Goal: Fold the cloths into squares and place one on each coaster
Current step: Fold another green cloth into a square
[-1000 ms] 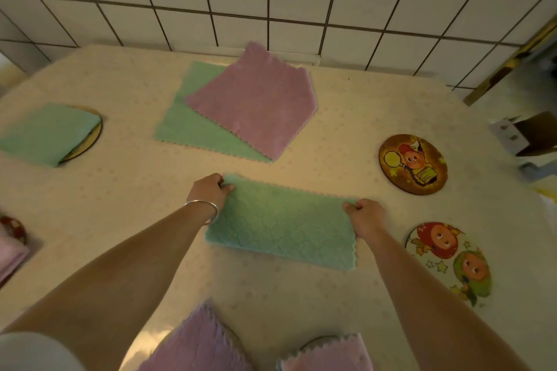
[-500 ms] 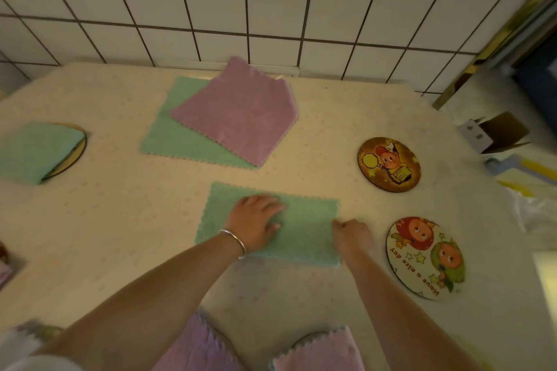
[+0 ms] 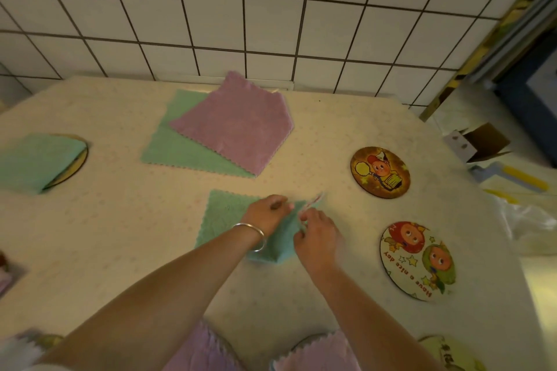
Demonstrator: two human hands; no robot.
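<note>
A green cloth (image 3: 223, 220), folded once, lies in the middle of the table. My right hand (image 3: 316, 235) pinches its right end and has lifted it over toward the left. My left hand (image 3: 266, 214), with a bracelet on the wrist, rests on the cloth's middle with curled fingers at the raised edge. Two bare round coasters lie to the right: a brown cartoon coaster (image 3: 380, 172) and a white cartoon coaster (image 3: 417, 260). A folded green cloth (image 3: 36, 159) covers a coaster at the far left.
A flat pink cloth (image 3: 235, 126) lies over a flat green cloth (image 3: 168, 150) at the back. Folded pink cloths (image 3: 205, 352) sit at the near edge. A tiled wall (image 3: 271, 24) rises behind the table; a cardboard box (image 3: 482, 141) and plastic bags stand off the right side.
My right hand has lifted the green cloth's right end and carried it leftward. My left hand went from the cloth's left corner to its middle. The camera view has shifted up and right.
</note>
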